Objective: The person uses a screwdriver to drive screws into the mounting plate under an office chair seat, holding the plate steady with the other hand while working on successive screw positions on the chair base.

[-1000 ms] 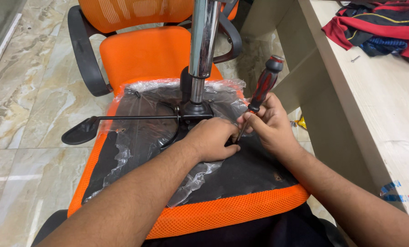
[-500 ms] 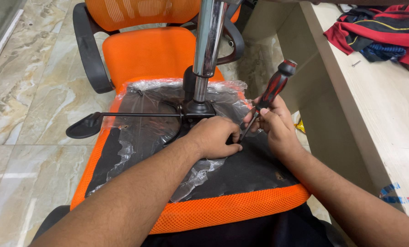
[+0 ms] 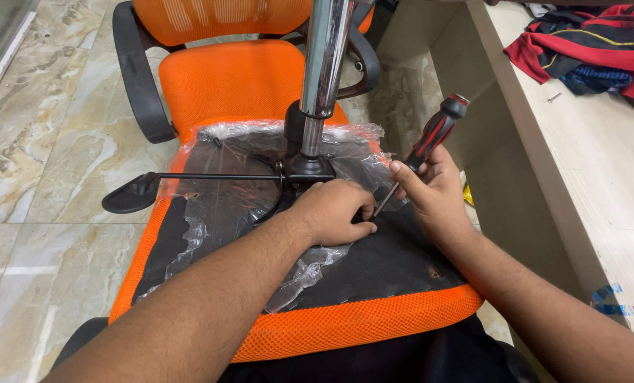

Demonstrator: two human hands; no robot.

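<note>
Screwdriver (image 3: 430,142), with a red and black handle, slants up toward the desk, gripped in the right hand (image 3: 430,195). That hand's fingers are curled tight round the lower handle, with the thumb laid along the shaft. The metal shaft runs down and left, and its tip meets the underside of the seat (image 3: 373,273) just beside the left hand (image 3: 334,213); the tip itself is too small to make out.

The left hand lies knuckles up on the seat's black underside, near the middle, fingers bent and closed together at the spot where the shaft ends. Whether they pinch something there I cannot tell.

The seat is upturned, its orange mesh edge nearest the camera, and crumpled clear plastic (image 3: 310,266) covers much of the black surface. Just beyond the left hand the black mechanism (image 3: 306,167) is fixed to the seat, and a chrome column (image 3: 324,57) rises from it. A thin black lever (image 3: 189,177) runs from the mechanism past the seat's left edge, ending in a flat paddle over the floor.

Behind the seat stands an orange chair (image 3: 225,81) with black armrests. A pale desk (image 3: 586,177) runs along the right, with red and dark clothing (image 3: 586,50) at its far end.
</note>
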